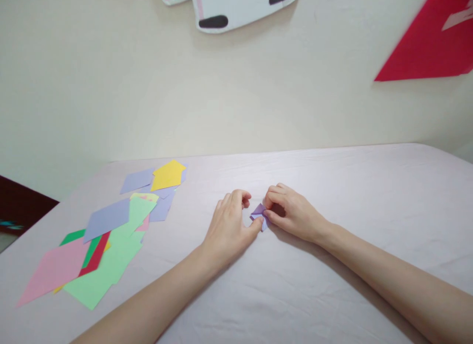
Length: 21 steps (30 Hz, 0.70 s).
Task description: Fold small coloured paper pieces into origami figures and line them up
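A small folded lilac paper piece (258,215) lies on the pale cloth-covered surface (332,196) between my two hands. My left hand (229,225) rests on the surface with its fingers curled, its thumb tip pressing the paper's lower edge. My right hand (291,211) is curled too, its thumb and forefinger pinching the paper's right side. Most of the paper is hidden under the fingers.
Several loose coloured paper sheets (111,245) in green, pink, lilac, red and yellow are spread at the left. A cream wall rises behind, with a red paper shape (428,43) at the top right and a white cut-out (229,9) at the top.
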Tool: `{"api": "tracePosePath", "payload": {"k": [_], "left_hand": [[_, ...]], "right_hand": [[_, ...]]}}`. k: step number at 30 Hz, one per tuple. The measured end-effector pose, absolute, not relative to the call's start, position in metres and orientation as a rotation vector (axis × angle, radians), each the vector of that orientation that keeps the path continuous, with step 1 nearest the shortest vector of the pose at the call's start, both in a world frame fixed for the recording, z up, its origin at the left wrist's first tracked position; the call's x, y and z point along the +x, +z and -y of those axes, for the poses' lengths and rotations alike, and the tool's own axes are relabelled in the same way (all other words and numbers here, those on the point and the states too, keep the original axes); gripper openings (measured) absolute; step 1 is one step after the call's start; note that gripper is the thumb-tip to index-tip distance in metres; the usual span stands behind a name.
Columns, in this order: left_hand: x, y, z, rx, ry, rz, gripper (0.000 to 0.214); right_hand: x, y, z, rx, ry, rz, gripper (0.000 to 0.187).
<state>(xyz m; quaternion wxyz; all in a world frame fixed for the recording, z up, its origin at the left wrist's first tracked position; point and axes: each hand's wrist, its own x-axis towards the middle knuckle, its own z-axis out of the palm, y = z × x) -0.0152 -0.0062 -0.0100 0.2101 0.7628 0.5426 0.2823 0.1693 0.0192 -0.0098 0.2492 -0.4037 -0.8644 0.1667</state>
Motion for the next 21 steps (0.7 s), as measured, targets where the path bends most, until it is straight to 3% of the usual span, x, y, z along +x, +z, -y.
{"api": "tracePosePath", "payload": {"k": [9,21], "left_hand": [[-0.009,-0.017,0.018,2.207,0.749,-1.657,0.03],[-0.008,-0.014,0.024,2.276,0.718,-1.591,0.026]], "right_hand": [[0.158,-0.009,-0.017,-0.959,0.426,2.439,0.017],[0.164,-0.014,-0.023,-0.98,0.643,2.282,0.024]]}}
